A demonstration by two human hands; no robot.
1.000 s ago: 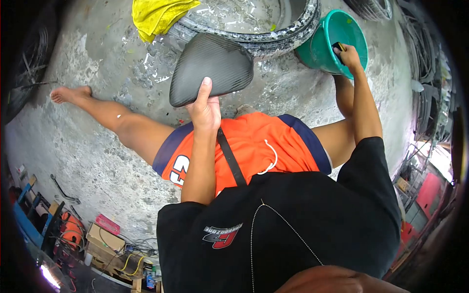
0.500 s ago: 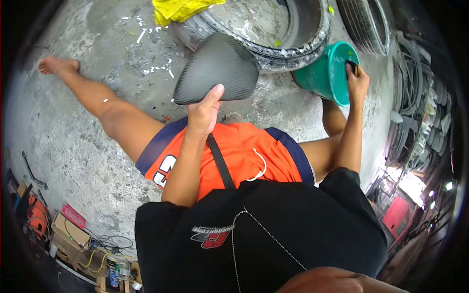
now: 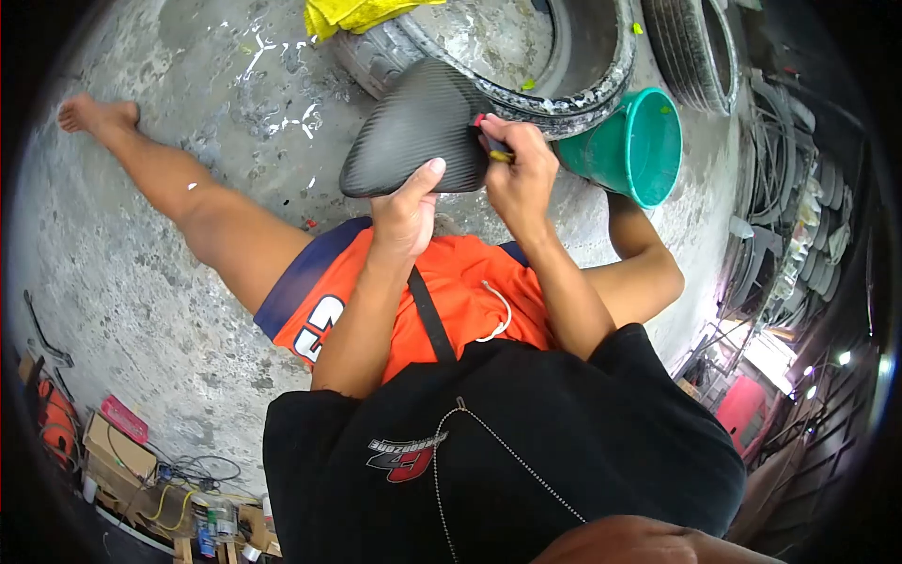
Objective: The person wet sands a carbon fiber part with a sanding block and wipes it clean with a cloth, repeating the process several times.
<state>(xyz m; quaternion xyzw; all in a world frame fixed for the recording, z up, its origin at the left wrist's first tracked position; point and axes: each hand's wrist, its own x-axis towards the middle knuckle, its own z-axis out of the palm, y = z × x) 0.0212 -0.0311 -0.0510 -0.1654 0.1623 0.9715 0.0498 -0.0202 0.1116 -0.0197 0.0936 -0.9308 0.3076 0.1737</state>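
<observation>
A dark, curved panel with a ribbed carbon-fibre look is held up above my lap. My left hand grips its lower edge, with the thumb lying on the near face. At the panel's right side, my right hand is closed around a small dark piece with yellow and red parts. That piece is against or very close to the panel's right edge; the fingers hide most of it. To the right of this hand stands a green bucket, tilted in view, its inside visible.
A worn tyre lies on the wet concrete floor ahead, with a yellow cloth at its left. Another tyre is at the upper right. Cardboard boxes, cables and cans are at the lower left.
My right hand has moved left from the bucket to the panel's right edge, carrying the small dark piece. My left hand still holds the panel, which has turned slightly.
</observation>
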